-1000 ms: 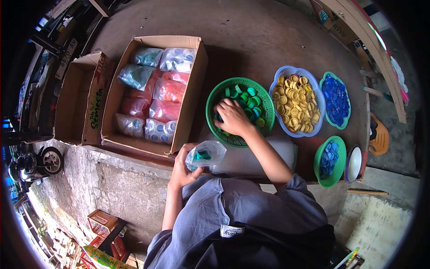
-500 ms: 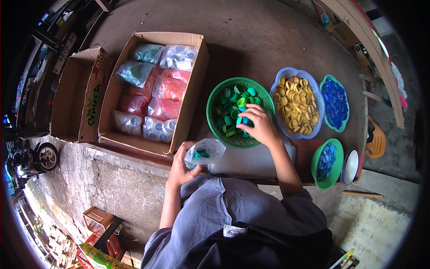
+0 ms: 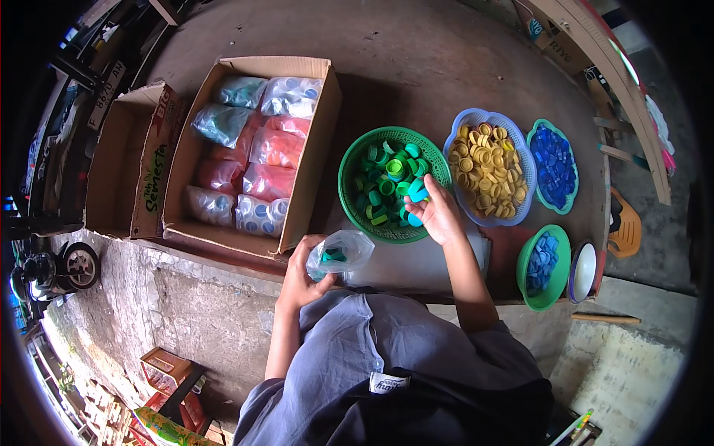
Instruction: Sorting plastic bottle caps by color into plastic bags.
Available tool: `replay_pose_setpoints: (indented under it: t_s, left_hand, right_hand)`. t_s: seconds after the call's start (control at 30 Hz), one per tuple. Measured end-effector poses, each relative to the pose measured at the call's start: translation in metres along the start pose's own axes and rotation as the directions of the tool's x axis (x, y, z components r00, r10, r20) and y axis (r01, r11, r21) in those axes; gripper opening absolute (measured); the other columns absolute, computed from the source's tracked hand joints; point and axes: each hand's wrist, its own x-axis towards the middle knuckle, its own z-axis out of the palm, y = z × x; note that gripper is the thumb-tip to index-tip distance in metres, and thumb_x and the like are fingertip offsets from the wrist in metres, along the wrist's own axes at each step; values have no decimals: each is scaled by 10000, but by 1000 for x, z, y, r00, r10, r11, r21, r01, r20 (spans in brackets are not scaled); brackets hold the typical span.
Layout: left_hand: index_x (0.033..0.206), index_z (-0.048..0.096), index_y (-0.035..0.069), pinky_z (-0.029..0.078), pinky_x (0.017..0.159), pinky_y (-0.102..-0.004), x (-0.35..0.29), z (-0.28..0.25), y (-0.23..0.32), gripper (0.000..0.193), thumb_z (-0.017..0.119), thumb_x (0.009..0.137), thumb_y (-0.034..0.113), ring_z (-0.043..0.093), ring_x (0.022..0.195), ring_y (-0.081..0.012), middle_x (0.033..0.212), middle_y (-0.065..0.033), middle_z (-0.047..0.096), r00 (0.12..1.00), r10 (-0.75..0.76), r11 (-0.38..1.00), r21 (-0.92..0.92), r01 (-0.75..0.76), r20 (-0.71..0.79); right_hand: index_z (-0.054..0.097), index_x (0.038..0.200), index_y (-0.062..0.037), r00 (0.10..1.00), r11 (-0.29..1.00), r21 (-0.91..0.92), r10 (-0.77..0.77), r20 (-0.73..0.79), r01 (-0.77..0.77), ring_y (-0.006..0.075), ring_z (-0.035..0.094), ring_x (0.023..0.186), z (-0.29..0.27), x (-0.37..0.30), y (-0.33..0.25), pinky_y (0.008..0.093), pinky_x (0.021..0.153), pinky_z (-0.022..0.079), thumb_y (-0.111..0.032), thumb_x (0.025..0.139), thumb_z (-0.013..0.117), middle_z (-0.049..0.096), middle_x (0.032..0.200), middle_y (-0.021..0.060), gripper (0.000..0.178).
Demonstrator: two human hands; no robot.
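My left hand (image 3: 297,281) grips a clear plastic bag (image 3: 355,251) with its mouth spread, and a few dark green caps (image 3: 332,254) show inside. Palm turned upward, my right hand (image 3: 444,217) pinches some turquoise bottle caps (image 3: 418,190) over the right side of a round green basket (image 3: 345,186). Green bottle caps (image 3: 384,187) in several shades lie heaped in that basket. Just right of it is a periwinkle basket (image 3: 452,135) of yellow caps (image 3: 487,175).
Left on the table, a cardboard box (image 3: 312,160) holds several filled bags (image 3: 275,149) beside another open box (image 3: 119,167). A mint basket (image 3: 541,126) holds dark blue caps; a green bowl (image 3: 559,271) holds lighter blue ones next to a white bowl (image 3: 584,272). Plastic sheets (image 3: 416,269) lie at the near edge.
My right hand has drawn slightly right and turned its palm up, lifting turquoise caps from the pile. My left hand and the bag have stayed in place.
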Motion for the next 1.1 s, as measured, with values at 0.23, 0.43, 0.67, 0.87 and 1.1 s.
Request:
replay_pose_setpoints:
  t_s: [0.23, 0.43, 0.67, 0.87, 1.1]
  left_hand:
    - [1076, 505, -26, 433, 871, -354, -1, -1, 3, 506, 668, 621, 126, 563, 976, -304, 1044, -179, 556, 999, -28, 1000, 7, 28, 44]
    - [1074, 506, -28, 436, 867, -353, -1, 1, 2, 505, 666, 620, 122, 566, 969, -304, 1039, -177, 558, 998, -23, 1000, 0, 23, 51]
    - [1073, 506, -31, 437, 865, -353, -2, -2, 3, 512, 665, 615, 133, 567, 969, -306, 1041, -180, 558, 999, -24, 1000, 20, 23, 23]
    - [1071, 504, -29, 439, 862, -357, -3, -4, 2, 503, 660, 619, 127, 568, 962, -311, 1043, -181, 558, 998, -59, 998, -3, 59, -2]
    - [1071, 503, -28, 434, 873, -357, -3, -4, 1, 501, 658, 618, 122, 561, 976, -311, 1050, -182, 553, 999, -48, 999, -1, 48, -3]
  right_hand:
    - [642, 859, -84, 847, 220, -870, -423, 323, 442, 170, 599, 661, -2, 0, 8, 287, 559, 449, -296, 749, 715, 584, 760, 33, 249]
    - [643, 846, -79, 720, -138, -837, -449, 530, 530, 277, 606, 756, 26, 27, 12, 391, 640, 485, -137, 787, 601, 614, 840, 77, 93]
    - [659, 681, -39, 894, -518, -836, -269, 359, 180, 294, 640, 650, 47, 67, 33, 392, 568, 507, -195, 734, 656, 632, 684, 133, 165]
    - [662, 677, -30, 884, -295, -929, -338, 322, 226, 303, 648, 660, 44, 71, 36, 401, 566, 506, -209, 747, 648, 626, 637, 145, 193]
    - [583, 883, -52, 918, 956, -279, 187, 349, -88, 32, 298, 486, 24, 29, -2, 205, 455, 235, -165, 923, 504, 366, 569, -78, 144]
